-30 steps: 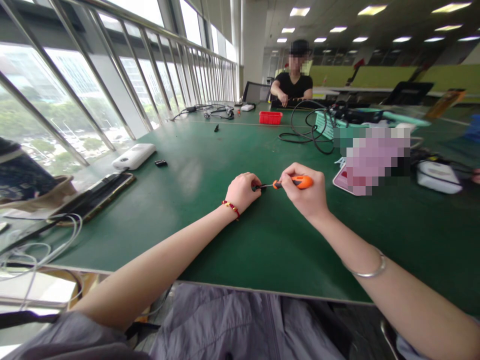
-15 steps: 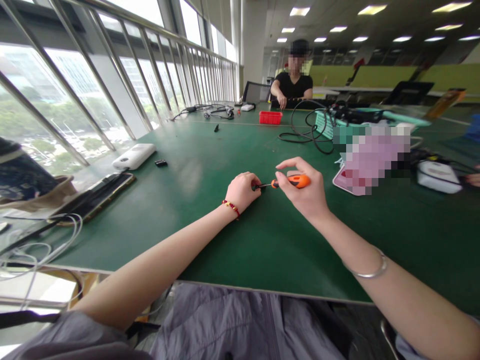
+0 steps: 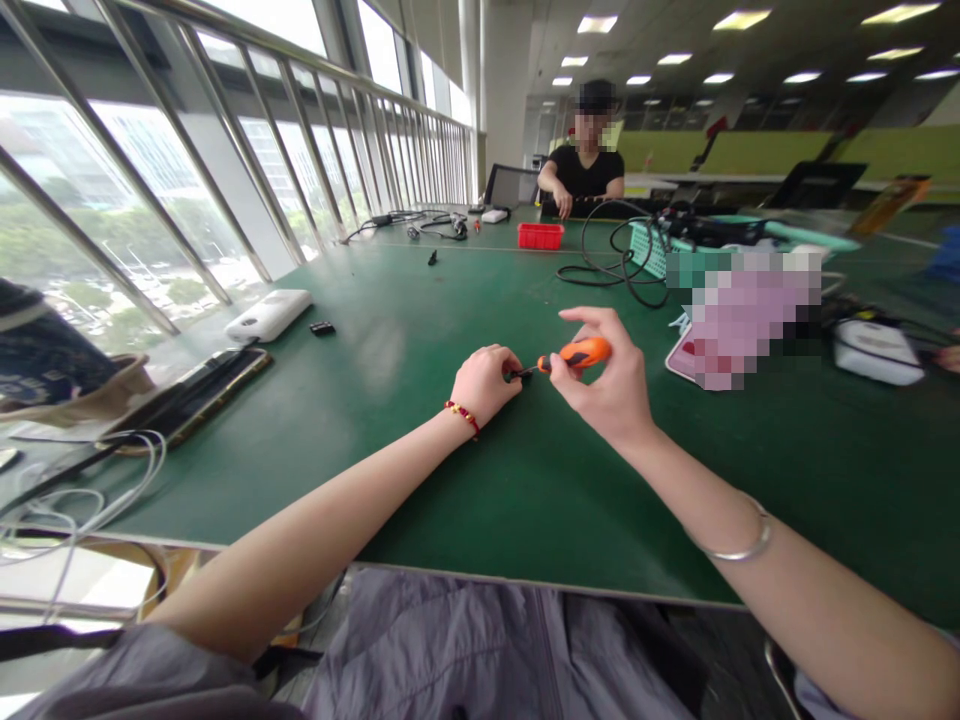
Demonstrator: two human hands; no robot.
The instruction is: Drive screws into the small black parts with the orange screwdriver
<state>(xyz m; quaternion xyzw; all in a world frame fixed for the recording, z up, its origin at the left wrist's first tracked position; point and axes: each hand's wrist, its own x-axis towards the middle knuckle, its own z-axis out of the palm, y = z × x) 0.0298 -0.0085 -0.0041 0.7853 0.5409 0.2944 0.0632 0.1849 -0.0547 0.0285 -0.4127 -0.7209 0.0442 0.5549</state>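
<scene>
My right hand (image 3: 611, 385) holds an orange-and-black screwdriver (image 3: 589, 352) by its handle, between thumb and fingers, with the index finger raised off it. The shaft points left toward my left hand (image 3: 487, 382). That hand rests on the green table (image 3: 420, 480), its fingers curled around a small black part (image 3: 516, 376) that is mostly hidden. The screwdriver's tip reaches this part; whether it sits in a screw cannot be made out.
To the left lie a white power bank (image 3: 268, 314), a small black piece (image 3: 322, 328) and a dark phone (image 3: 217, 395). A red tray (image 3: 540, 236) stands ahead, near a seated person (image 3: 589, 175). A teal basket (image 3: 649, 250) with cables and a pink phone (image 3: 686, 360) are right.
My right hand has shifted slightly, and the screwdriver's handle has moved a little left and tilted more steeply. My left hand has stayed in place.
</scene>
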